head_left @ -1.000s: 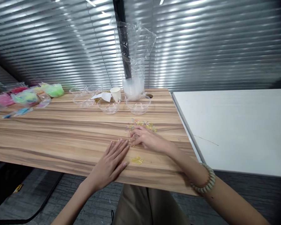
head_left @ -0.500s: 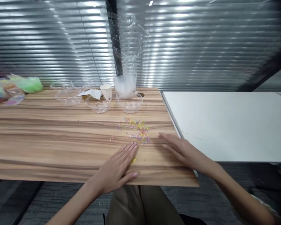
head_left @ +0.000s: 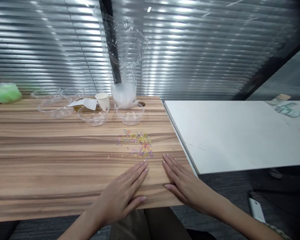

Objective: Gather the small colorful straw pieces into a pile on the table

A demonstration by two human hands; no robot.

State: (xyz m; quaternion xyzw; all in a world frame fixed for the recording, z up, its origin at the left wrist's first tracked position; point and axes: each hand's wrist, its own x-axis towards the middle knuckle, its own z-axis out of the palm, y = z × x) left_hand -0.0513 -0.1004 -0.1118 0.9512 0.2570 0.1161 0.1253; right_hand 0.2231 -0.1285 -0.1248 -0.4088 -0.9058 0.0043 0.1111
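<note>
Small thin bits in yellow, pink, purple and blue (head_left: 145,146) lie scattered in a curved patch on the wooden table (head_left: 65,166). My left hand (head_left: 122,190) rests flat near the front edge, just below the patch, thumb apart from the fingers and nothing held. To the right, my right hand (head_left: 181,180) also lies on the wood, fingers stretched out and empty, angled towards the patch. Behind the bits stand two clear bowls, one at the right (head_left: 130,115) and one left of it (head_left: 93,116).
More clear bowls (head_left: 55,105), a paper cup (head_left: 103,101), a white paper (head_left: 85,103) on a box and a plastic bag of white containers (head_left: 124,93) line the back. A green bag (head_left: 5,92) sits far left. A white table (head_left: 230,133) adjoins at right.
The view has turned to the right. My right hand has come down flat onto the table. The small yellow bits beside my left hand no longer show there.
</note>
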